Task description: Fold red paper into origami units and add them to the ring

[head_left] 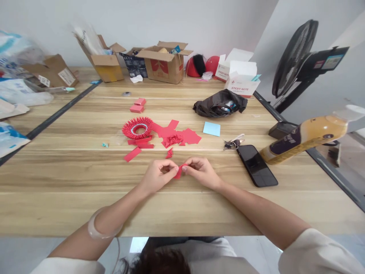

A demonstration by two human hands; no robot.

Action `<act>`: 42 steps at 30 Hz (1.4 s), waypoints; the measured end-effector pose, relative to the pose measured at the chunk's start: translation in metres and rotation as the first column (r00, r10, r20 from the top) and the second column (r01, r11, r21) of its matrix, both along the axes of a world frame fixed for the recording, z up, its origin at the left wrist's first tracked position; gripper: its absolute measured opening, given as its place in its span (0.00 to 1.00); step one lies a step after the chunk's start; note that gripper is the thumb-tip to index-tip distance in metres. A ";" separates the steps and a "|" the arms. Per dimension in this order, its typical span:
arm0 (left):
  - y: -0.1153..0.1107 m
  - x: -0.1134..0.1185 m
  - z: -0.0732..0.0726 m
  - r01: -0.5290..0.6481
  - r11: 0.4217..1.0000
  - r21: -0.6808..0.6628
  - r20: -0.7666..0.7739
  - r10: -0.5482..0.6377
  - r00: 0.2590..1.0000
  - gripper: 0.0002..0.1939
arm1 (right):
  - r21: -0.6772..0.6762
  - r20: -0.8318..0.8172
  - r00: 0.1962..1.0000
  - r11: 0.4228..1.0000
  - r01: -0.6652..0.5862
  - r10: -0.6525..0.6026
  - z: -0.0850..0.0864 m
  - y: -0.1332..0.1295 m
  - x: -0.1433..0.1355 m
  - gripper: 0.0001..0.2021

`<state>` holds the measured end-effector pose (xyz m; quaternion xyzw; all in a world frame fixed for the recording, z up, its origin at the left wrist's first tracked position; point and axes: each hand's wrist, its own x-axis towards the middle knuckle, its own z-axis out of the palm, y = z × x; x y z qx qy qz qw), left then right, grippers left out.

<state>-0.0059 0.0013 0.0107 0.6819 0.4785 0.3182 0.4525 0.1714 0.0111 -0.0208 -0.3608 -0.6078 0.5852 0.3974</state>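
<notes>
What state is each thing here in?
Red paper slip: gripped, bent.
Left hand: pinching the slip.
Right hand: pinching the slip.
Red paper ring: assembled, lying flat.
Smartphone: face up, screen dark.
Beverage bottle: capped.
Black plastic bag: crumpled, contents showing.
Red-printed cardboard box: flaps open.
Yellow-taped cardboard box: flaps open.
Front sticky-note box: lid open.
Fan: cannot tell if spinning.

The single view looks from the person's head, above the near edge of the wooden table (85, 207), facing forward and down. Dark hair (161, 262) and the white top (211, 251) show nearest, at the bottom. The left hand (158, 175) and right hand (203, 173) sit close ahead, near the middle. Coverage is wide, reaching the pale wall (216, 23) at the far side, plastic bags (21, 91) on the left and a black electric fan (295, 57) on the right.
</notes>
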 end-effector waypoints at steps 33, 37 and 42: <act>0.007 -0.005 -0.008 0.076 0.975 -0.209 0.169 -0.040 0.985 0.10 | 0.012 -0.156 0.987 0.999 0.040 -0.038 0.001 -0.002 -0.001 0.06; 0.006 -0.004 -0.007 0.084 0.975 -0.206 0.157 -0.052 0.986 0.09 | -0.050 -0.184 0.982 0.998 0.038 -0.046 0.002 -0.002 -0.002 0.07; 0.006 -0.002 -0.003 0.086 0.973 -0.214 0.144 -0.055 0.988 0.10 | -0.075 -0.188 0.980 0.996 0.046 -0.059 0.000 -0.002 -0.003 0.07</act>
